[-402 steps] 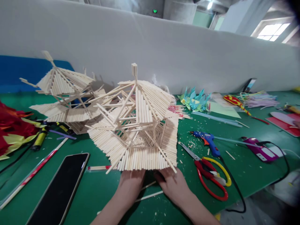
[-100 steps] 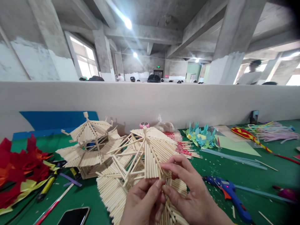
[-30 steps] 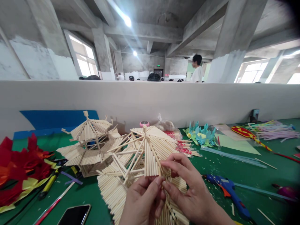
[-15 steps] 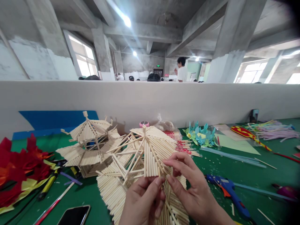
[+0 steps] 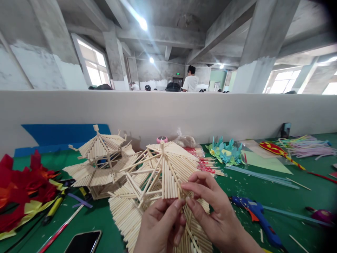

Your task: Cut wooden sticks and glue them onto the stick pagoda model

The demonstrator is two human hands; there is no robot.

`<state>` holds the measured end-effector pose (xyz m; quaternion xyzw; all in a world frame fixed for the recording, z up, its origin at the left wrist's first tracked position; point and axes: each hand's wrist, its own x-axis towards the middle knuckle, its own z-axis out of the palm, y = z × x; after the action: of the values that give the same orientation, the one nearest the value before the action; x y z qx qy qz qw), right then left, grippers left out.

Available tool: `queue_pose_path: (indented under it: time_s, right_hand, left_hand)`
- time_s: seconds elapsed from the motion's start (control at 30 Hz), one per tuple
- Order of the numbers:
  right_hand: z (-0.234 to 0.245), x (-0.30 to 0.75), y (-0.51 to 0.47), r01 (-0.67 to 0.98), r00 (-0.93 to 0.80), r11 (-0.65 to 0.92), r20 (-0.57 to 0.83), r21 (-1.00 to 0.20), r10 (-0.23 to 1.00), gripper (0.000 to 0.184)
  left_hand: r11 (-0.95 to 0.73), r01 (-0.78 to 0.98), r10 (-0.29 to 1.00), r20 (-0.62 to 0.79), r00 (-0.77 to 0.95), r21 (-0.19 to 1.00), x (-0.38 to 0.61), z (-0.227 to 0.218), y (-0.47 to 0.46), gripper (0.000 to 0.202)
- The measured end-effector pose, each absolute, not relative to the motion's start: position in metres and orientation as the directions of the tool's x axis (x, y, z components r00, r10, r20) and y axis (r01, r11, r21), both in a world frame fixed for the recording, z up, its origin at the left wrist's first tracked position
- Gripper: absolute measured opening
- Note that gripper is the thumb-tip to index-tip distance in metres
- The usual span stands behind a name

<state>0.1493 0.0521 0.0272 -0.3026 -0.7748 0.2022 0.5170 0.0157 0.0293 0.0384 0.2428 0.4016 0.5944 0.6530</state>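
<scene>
A two-tiered pavilion roof built of pale wooden sticks point(image 5: 155, 175) stands on the green table point(image 5: 276, 196) right in front of me. My left hand point(image 5: 160, 226) has its fingers bunched together against the lower edge of the upper roof panel. Curled over the same spot from the right, my right hand point(image 5: 210, 207) pinches the stick ends with fingertips beside those of the left. Whether a loose stick sits between the fingers is hidden. A second, similar stick pavilion point(image 5: 98, 160) stands behind to the left.
A blue glue gun point(image 5: 256, 214) lies to the right, a black phone point(image 5: 83, 241) at the front left, red and yellow paper shapes point(image 5: 23, 189) far left. Teal paper flowers point(image 5: 223, 151), stick bundles and coloured strips lie behind. A grey partition point(image 5: 168, 112) backs the table; people stand beyond.
My view rose from the table to the room since the earliest frame, and my hands moved from the model's base to its upper roof. Lately only the fingertips shift; a distant person walks left.
</scene>
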Motion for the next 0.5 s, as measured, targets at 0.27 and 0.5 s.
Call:
queue_pose_path:
  time_s: [0.27, 0.5]
  right_hand:
    - [0.0298, 0.1482, 0.0527, 0.273, -0.325, 0.743, 0.669, -0.611, 0.669, 0.034]
    - [0.0279, 0.1467, 0.053, 0.289, -0.32, 0.759, 0.688, -0.583, 0.651, 0.034]
  left_hand:
    - [0.179, -0.586, 0.971, -0.237, -0.023, 0.79, 0.016, 0.0373, 0.0297, 0.024]
    - [0.172, -0.563, 0.974, -0.225, -0.026, 0.808, 0.016, 0.0335, 0.0308, 0.029]
